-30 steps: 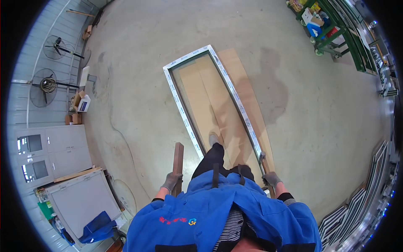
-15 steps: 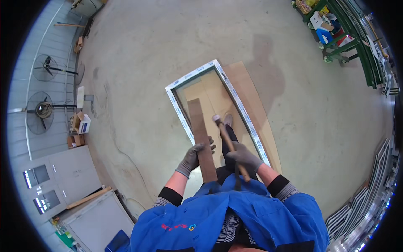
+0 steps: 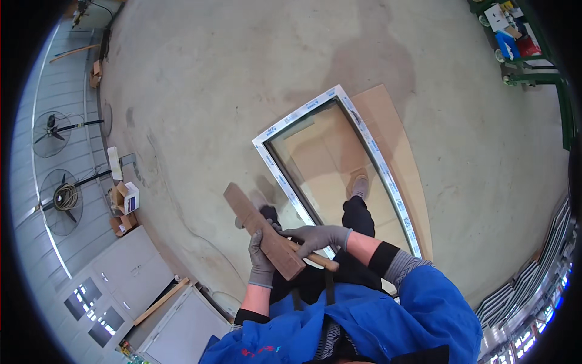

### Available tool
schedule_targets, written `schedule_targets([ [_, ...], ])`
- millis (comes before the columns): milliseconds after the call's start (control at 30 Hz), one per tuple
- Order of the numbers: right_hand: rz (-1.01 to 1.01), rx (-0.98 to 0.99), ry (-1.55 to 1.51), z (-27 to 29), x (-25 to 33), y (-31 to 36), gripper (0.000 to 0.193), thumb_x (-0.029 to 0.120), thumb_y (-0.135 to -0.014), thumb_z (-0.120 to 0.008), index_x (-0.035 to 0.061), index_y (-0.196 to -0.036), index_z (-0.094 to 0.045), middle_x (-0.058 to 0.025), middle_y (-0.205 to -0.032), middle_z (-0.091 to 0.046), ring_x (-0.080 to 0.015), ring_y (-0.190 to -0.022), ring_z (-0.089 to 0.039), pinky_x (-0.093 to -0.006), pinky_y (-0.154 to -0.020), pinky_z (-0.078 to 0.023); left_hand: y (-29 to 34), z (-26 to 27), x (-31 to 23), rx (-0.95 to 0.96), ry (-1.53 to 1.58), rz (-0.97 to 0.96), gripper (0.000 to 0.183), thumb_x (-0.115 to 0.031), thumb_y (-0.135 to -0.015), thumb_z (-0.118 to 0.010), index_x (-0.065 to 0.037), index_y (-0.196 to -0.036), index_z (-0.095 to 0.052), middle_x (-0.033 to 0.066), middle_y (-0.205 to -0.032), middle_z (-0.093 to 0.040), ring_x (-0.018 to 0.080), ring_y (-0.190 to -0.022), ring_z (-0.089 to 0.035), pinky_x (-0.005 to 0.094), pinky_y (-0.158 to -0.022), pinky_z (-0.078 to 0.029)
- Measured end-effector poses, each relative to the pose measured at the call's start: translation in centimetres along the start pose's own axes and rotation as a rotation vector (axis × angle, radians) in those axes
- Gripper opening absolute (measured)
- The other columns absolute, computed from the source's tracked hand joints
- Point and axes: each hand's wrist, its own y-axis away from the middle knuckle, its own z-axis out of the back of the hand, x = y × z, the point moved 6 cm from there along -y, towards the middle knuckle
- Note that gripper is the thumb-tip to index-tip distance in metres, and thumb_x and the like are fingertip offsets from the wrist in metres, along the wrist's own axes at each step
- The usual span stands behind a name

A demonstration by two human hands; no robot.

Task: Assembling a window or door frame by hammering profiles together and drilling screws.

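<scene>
My left hand [image 3: 260,258], in a grey glove, is closed around a brown wooden board [image 3: 260,227] held at a slant over my legs. My right hand [image 3: 315,238], gloved too, grips a hammer by its wooden handle [image 3: 321,262], right up against the board. The handle passes behind the board, and the hammer's head is mostly hidden there. Beyond my hands a glazed window frame [image 3: 379,158] with white protective film lies flat. One of my feet [image 3: 359,185] stands within the outline of its pane.
Brown cardboard [image 3: 406,164] lies under the window frame on the concrete floor. Fans [image 3: 63,197], cartons [image 3: 124,200] and grey cabinets [image 3: 133,267] line the left wall. A green wheeled rack [image 3: 533,79] stands far right, with metal profiles [image 3: 533,273] nearer.
Both hands have moved left and come together, the board tilting leftward. The hammer has gone from beside the board to behind it. My view has shifted, and one foot is now outside the frame.
</scene>
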Motion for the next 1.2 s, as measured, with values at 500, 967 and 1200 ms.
schedule_targets([
  [500, -0.534, -1.820, -0.564, 51.2, -36.7, -33.1, 0.042, 0.039, -0.085, -0.072, -0.0004, -0.095, -0.065, -0.0117, -0.086, -0.068, -0.0233, -0.068, -0.067, -0.0367, -0.055, -0.051, -31.9, 12.3, -19.8, -0.108, 0.023, 0.173, 0.077, -0.032, -0.081, -0.074, -0.001, -0.143, -0.041, 0.0151, -0.122, -0.056, 0.0251, -0.108, -0.059, 0.0451, -0.098, -0.052],
  [967, -0.422, -1.925, -0.772, 51.9, -33.1, -33.4, 0.043, 0.027, -0.082, -0.075, -0.0092, -0.103, -0.063, -0.0201, -0.096, -0.071, -0.0302, -0.080, -0.074, -0.0432, -0.067, -0.065, -41.3, 24.8, -25.9, -0.187, -0.218, 0.232, 0.072, -0.031, -0.083, -0.071, 0.004, -0.140, -0.045, 0.0167, -0.121, -0.061, 0.0263, -0.107, -0.063, 0.0465, -0.098, -0.054],
  [1200, -0.390, -1.773, -0.769, 55.5, -39.4, -33.4, 0.042, 0.029, -0.087, -0.072, -0.0070, -0.106, -0.062, -0.0194, -0.097, -0.071, -0.0290, -0.081, -0.074, -0.0411, -0.064, -0.064, -37.2, 25.5, -25.2, -0.185, -0.282, 0.136, 0.072, -0.036, -0.084, -0.068, 0.007, -0.137, -0.047, 0.0174, -0.121, -0.063, 0.0258, -0.109, -0.063, 0.0433, -0.100, -0.052],
])
